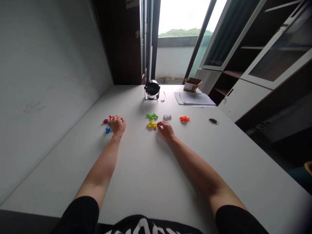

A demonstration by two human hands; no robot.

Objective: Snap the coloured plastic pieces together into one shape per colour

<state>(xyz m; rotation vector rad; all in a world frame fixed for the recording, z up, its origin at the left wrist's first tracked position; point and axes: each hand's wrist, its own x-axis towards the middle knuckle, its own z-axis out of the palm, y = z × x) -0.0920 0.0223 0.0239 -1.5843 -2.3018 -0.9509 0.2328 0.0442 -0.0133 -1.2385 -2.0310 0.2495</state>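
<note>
My left hand (117,126) is at the left of the white table, its fingers curled down over a small group of red plastic pieces (105,121) and blue plastic pieces (108,130). Whatever its fingertips grip is hidden behind the hand. At the middle, my right hand (166,130) has thumb and forefinger pinched at the right edge of a pile of yellow plastic pieces (151,124). Just behind that pile lie green plastic pieces (152,116). White plastic pieces (167,117) sit beyond my right hand, and orange plastic pieces (184,119) lie farther right.
On the table (141,169), a round black device on a stand (152,90) stands at the back, with a thin dark cord (164,97) beside it. Papers (195,98) and an open cardboard box (192,85) are back right. A round cable hole (213,121) is at right.
</note>
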